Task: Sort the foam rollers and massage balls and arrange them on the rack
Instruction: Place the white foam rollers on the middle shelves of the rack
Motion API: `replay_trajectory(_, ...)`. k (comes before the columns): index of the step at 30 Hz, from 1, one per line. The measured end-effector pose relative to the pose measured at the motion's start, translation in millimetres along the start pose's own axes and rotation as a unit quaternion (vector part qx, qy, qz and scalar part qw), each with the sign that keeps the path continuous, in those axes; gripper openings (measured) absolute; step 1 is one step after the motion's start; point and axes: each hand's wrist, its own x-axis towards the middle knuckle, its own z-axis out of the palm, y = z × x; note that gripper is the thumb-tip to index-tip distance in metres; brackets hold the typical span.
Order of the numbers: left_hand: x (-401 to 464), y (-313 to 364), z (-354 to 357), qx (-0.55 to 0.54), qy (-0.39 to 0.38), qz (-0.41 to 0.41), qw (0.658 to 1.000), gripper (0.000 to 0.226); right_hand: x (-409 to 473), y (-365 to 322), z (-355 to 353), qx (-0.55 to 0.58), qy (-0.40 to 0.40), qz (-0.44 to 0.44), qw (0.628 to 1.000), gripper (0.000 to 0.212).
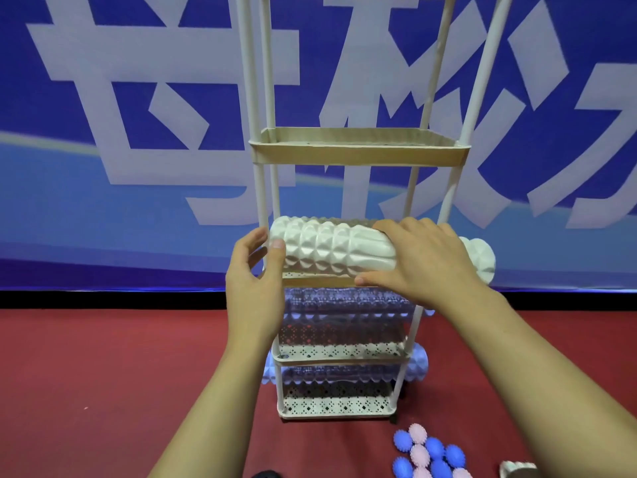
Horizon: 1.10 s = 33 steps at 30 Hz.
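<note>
A white ridged foam roller [331,248] lies lengthwise on the middle shelf of a tall cream rack [358,155], its ends sticking out past the posts. My left hand [255,270] cups its left end with the thumb on the front. My right hand [420,260] lies over its right half, fingers curved across the top. Two pale blue rollers [348,303] [417,362] lie on the two shelves below. Several blue and pink spiky massage balls [429,453] sit in a heap on the red floor at the lower right.
The rack shelf above the white roller [358,146] holds nothing visible. Another white roller's end [517,470] shows at the bottom right edge. A blue banner wall stands right behind the rack. A dark object [265,474] peeks in at the bottom edge.
</note>
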Motion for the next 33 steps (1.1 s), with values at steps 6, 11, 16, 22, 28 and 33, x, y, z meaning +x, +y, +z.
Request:
replay_trajectory(6, -3.2, 6.8, 0.2, 0.003, -0.004, 0.017, 1.0, 0.024, 35.0, -12.6, 10.6, -0.059, 0.021, 0.046, 0.997, 0.087)
replay_trajectory(11, -4.3, 10.0, 4.2, 0.004, -0.029, 0.02, 0.999, 0.021, 70.5, -18.3, 23.7, -0.085, 0.025, 0.022, 0.996, 0.088)
replay_trajectory(16, -4.7, 12.1, 7.6, 0.011, -0.044, 0.025, 0.999, 0.021, 106.1, -10.9, 25.4, -0.069, 0.005, -0.001, 0.998, 0.094)
replay_trajectory(22, -0.2, 12.6, 9.1, 0.017, -0.05, 0.028, 0.998, 0.021, 136.3, 3.7, 52.1, -0.029, -0.024, -0.02, 0.999, 0.082)
replay_trajectory(28, 2.5, 9.4, 12.4, 0.027, -0.058, 0.022, 0.998, 0.023, 135.6, 21.0, 70.8, 0.048, -0.113, 0.012, 0.992, 0.078)
replay_trajectory(33, 0.3, 7.1, 16.7, 0.051, -0.062, 0.019, 0.997, 0.022, 136.9, 22.0, 79.1, 0.09, -0.097, 0.02, 0.991, 0.072)
